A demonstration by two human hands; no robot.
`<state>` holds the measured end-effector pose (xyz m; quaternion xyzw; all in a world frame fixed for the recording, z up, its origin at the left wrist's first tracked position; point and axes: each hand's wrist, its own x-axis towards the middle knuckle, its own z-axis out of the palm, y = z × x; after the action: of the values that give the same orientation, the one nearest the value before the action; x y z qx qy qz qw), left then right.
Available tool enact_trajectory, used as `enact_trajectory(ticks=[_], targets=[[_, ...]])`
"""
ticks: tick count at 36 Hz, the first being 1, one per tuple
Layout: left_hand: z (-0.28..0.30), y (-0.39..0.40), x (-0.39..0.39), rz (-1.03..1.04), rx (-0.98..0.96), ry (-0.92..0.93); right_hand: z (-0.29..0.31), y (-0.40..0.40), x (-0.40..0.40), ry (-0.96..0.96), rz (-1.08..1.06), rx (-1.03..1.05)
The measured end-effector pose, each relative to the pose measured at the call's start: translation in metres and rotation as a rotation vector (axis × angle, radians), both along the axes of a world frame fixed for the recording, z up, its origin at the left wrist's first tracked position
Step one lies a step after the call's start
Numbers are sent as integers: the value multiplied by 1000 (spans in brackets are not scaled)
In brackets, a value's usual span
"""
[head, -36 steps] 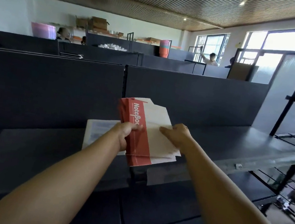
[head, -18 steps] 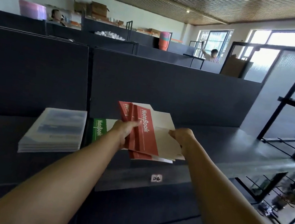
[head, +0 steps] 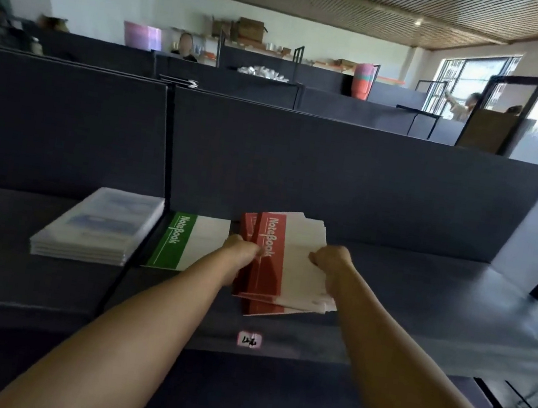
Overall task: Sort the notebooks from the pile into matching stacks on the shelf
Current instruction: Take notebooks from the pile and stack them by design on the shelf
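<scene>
We have both hands closed on a small fanned bundle of thin red-and-white paper notebooks (head: 286, 265), the left hand (head: 239, 255) pinching the red spine band where the white "NoteBook" lettering runs, the right hand (head: 330, 262) curled over the white cover at the opposite long edge. The bundle hovers low over the dark grey flat shelf (head: 418, 311), its long axis running from six toward twelve o'clock, spines on the left; whether its lowest copy touches the shelf we cannot tell. At nine o'clock from the bundle, just beside our left hand, lies a green-and-white paper notebook (head: 192, 245) flat on the shelf, parallel to the red ones and partly hidden by our left wrist. Farther out at nine o'clock, beyond the upright divider, sits a squared stack of pale blue-and-white glossy booklets (head: 98, 228). We judge the red bundle belongs straight down at its own spot, at three o'clock from the green one, so the left hand is the nearer guard against overlapping that neighbour. A small white label (head: 249, 340) marks the shelf lip at six o'clock.
</scene>
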<state>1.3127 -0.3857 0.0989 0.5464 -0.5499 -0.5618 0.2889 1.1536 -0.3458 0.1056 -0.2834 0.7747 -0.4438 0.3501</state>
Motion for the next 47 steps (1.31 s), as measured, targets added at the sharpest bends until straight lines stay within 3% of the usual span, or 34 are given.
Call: enact_trajectory(ticks=[23, 26, 31, 35, 42, 47], targets=[[-6, -50, -12, 56, 230, -18, -33, -54, -14, 3, 73, 162], [-6, -45, -17, 73, 177, 1, -29, -52, -18, 12, 60, 71], [3, -50, -25, 136, -35, 185, -15, -52, -24, -30, 0, -304], [14, -51, -27, 102, -214, 285, 6, -54, -23, -178, -19, -503], [-2, -55, -25, 25, -247, 302, 5, -49, -18, -240, 4, -480], [-25, -49, -21, -45, -209, 268, -11, -34, -12, -181, 54, -338]])
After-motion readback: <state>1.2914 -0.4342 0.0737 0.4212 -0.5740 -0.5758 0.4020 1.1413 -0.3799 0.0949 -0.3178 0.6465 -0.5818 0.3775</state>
